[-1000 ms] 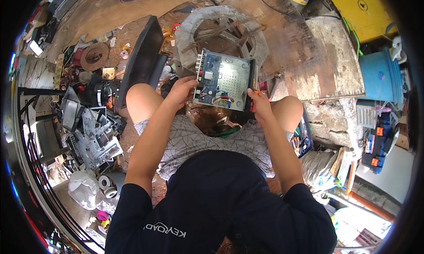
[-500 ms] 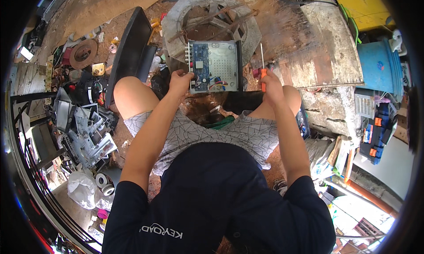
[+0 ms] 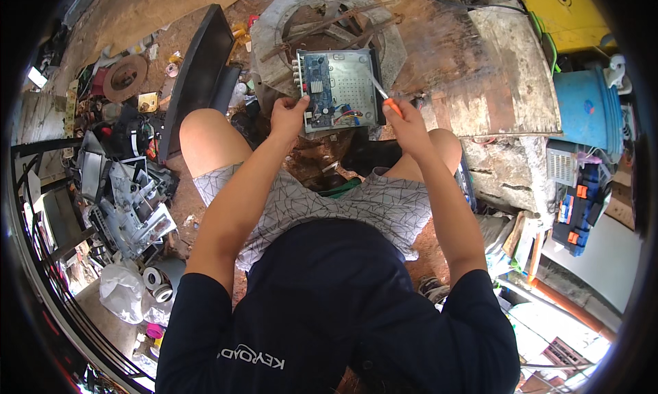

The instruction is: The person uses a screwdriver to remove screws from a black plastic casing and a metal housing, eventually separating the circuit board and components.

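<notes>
An open, shallow metal electronics chassis (image 3: 340, 89) with a blue circuit board along its left side lies at twelve o'clock from the seated person, resting on a round grey concrete ring (image 3: 274, 24) crossed by rusty metal bars. The left hand (image 3: 288, 115) sits at the chassis's seven o'clock corner, fingers closed on its lower left edge and pinning it in place. The right hand (image 3: 404, 122) is at the chassis's five o'clock corner, wrapped tight around the orange handle of a slim screwdriver (image 3: 381, 94); the silver shaft slants up toward eleven o'clock, its tip over the perforated bare plate on the chassis's right half, though whether it touches a screw is too small to tell. Both knees are bare, bracketing the work, and patterned grey shorts (image 3: 329, 202) show below them. At ten o'clock of the chassis a long black panel (image 3: 199, 72) lies tilted on the dirt. Farther out at nine o'clock a heap of grey scrap casings (image 3: 127, 202) is piled up, and at three o'clock stands a blue plastic drum (image 3: 586, 109) beside a weathered wooden board (image 3: 500, 72).
</notes>
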Available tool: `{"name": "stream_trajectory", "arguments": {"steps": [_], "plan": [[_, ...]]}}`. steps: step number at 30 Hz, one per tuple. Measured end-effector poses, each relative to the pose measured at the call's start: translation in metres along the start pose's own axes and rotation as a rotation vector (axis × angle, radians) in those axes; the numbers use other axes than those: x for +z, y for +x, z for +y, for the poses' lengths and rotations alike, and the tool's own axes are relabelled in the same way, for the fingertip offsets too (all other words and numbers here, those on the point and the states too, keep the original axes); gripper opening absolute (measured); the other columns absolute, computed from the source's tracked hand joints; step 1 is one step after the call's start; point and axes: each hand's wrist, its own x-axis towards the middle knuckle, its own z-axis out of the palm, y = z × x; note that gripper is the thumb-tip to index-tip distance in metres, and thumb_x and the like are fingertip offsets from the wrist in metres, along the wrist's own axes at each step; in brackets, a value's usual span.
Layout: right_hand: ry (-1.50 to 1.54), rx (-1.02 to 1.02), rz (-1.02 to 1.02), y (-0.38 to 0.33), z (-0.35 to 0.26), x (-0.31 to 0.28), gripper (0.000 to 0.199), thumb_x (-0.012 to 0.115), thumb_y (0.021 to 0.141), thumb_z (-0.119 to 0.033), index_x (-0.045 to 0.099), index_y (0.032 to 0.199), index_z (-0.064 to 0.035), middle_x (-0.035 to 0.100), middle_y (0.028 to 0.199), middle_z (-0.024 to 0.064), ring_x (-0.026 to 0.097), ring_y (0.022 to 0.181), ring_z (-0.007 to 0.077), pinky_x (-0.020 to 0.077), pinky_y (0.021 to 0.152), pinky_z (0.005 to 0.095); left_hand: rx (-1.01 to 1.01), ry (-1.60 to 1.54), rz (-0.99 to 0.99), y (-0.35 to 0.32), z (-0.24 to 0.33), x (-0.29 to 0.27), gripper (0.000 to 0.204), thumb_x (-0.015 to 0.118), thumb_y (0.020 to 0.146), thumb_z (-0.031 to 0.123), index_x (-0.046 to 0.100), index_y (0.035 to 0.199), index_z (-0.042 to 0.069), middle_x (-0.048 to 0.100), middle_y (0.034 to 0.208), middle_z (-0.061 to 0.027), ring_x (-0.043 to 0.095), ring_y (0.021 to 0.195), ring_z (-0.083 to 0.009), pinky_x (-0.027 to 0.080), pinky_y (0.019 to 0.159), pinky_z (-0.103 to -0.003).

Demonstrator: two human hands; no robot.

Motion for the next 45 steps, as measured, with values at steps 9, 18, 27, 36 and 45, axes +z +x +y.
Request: {"name": "stream_trajectory", "arguments": {"steps": [9,18,27,36,45], "plan": [[-0.303,-0.174,0.021,0.035,-0.025,0.052,0.028,0.058,0.087,-0.025,0.06,0.1,-0.0006,0.065,0.099,0.0228,0.062,0.096,0.039,0.048,0.084,0.0432,-0.072,0.149,-0.07,-0.015,0.017,0.002,0.073,0.078,0.076,0.043,0.047,0.12,-0.007,0.06,0.113,-0.0191,0.059,0.103,-0.0253,0.047,0.088,-0.035],[-0.716,-0.152,-0.17,0.05,-0.04,0.077,0.042,0.066,0.08,-0.043,0.071,0.092,-0.0032,0.067,0.095,0.0198,0.065,0.093,0.0356,0.0514,0.081,0.0447,0.02,0.444,-0.134,-0.021,0.023,0.004,0.096,0.082,0.069,0.045,0.03,0.124,-0.014,0.056,0.119,-0.0328,0.061,0.109,-0.037,0.048,0.092,-0.038],[-0.877,-0.04,-0.268,0.064,-0.042,0.092,0.043,0.062,0.08,-0.046,0.074,0.086,-0.0054,0.07,0.093,0.0216,0.067,0.092,0.0382,0.0527,0.082,0.0464,0.023,0.54,-0.054,-0.03,0.028,0.012,0.087,0.083,0.067,0.041,0.038,0.121,-0.01,0.059,0.113,-0.0327,0.059,0.11,-0.0441,0.049,0.093,-0.044],[-0.802,-0.06,-0.248,0.072,-0.08,0.073,0.037,0.067,0.076,-0.04,0.073,0.079,-0.0037,0.07,0.087,0.0221,0.068,0.087,0.0373,0.0535,0.078,0.0445,0.084,0.577,0.033,-0.019,0.018,0.016,0.08,0.085,0.065,0.045,0.045,0.112,-0.006,0.063,0.109,-0.0283,0.064,0.102,-0.0382,0.051,0.087,-0.041],[-0.074,-0.166,0.111,0.023,-0.067,0.013,0.034,0.072,0.085,-0.033,0.067,0.091,-0.0001,0.059,0.065,0.0048,0.053,0.06,0.0147,0.0443,0.058,0.0314,-0.133,0.178,-0.197,-0.019,0.025,0.002,0.096,0.07,0.076,0.064,0.039,0.129,-0.009,0.057,0.12,-0.0241,0.062,0.106,-0.0302,0.057,0.077,-0.039]]}}
